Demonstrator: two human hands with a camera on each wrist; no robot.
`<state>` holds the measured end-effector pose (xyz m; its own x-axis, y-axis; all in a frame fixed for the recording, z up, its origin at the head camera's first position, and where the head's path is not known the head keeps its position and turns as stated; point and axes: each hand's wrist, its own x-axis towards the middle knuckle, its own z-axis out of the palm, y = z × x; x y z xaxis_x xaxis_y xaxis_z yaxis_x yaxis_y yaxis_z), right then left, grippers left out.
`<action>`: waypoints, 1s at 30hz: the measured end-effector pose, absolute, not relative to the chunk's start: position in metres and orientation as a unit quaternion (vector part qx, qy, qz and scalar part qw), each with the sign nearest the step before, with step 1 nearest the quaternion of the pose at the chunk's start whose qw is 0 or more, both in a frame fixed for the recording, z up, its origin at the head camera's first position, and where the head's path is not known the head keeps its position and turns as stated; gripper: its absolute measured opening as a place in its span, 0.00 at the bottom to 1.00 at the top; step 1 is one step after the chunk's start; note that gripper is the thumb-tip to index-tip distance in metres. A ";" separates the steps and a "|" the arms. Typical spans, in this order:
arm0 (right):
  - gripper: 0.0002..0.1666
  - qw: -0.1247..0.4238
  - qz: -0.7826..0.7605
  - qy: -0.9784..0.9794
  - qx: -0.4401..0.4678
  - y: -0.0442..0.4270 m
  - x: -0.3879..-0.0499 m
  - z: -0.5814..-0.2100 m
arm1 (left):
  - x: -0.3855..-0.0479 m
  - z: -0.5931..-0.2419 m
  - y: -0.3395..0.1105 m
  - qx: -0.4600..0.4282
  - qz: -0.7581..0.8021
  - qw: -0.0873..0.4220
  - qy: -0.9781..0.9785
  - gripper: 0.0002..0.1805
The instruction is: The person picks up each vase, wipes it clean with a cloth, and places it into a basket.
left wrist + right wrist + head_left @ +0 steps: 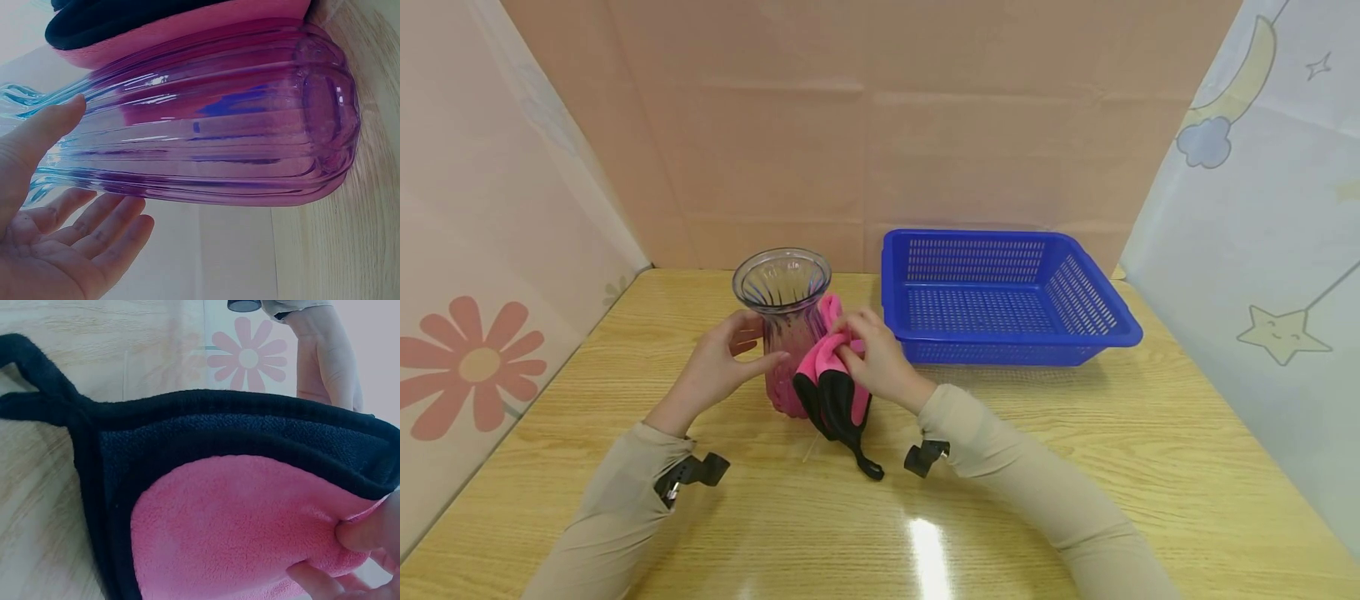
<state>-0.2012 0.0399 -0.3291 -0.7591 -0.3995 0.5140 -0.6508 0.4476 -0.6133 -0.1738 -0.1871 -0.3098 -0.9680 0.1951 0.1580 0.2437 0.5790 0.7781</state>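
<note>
A ribbed glass vase [784,342], bluish at the rim and pink-purple lower down, stands upright on the table. My left hand [718,362] holds it from the left below the flared rim. In the left wrist view the thumb lies across the vase [231,119] and the other fingers reach its opposite side. My right hand [880,354] pinches a pink cloth [826,358] with black edging and a black hanging loop. The bunched cloth is against the vase's right side and hangs toward the table. In the right wrist view, thumb and fingers dent the pink fabric [231,519].
A blue perforated plastic basket [1007,350] stands at the back right, close to my right hand. The wooden table [820,533] meets a plain backdrop behind and printed sheets on both sides. Black straps [692,475] sit on both wrists.
</note>
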 end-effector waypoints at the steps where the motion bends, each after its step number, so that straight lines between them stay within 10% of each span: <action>1: 0.07 0.149 0.418 -0.840 0.313 0.040 -0.201 -0.330 | -0.174 -0.310 -0.187 -0.123 -0.442 0.028 -0.888 0.33; 30: 0.06 0.172 0.400 -0.844 0.313 0.040 -0.199 -0.336 | -0.173 -0.309 -0.187 -0.123 -0.445 0.028 -0.887 0.33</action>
<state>-0.1993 0.0404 -0.3363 -0.7448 -0.3913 0.5405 -0.6662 0.4832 -0.5681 -0.1734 -0.1866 -0.3093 -0.9682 0.1934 0.1586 0.2428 0.5733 0.7825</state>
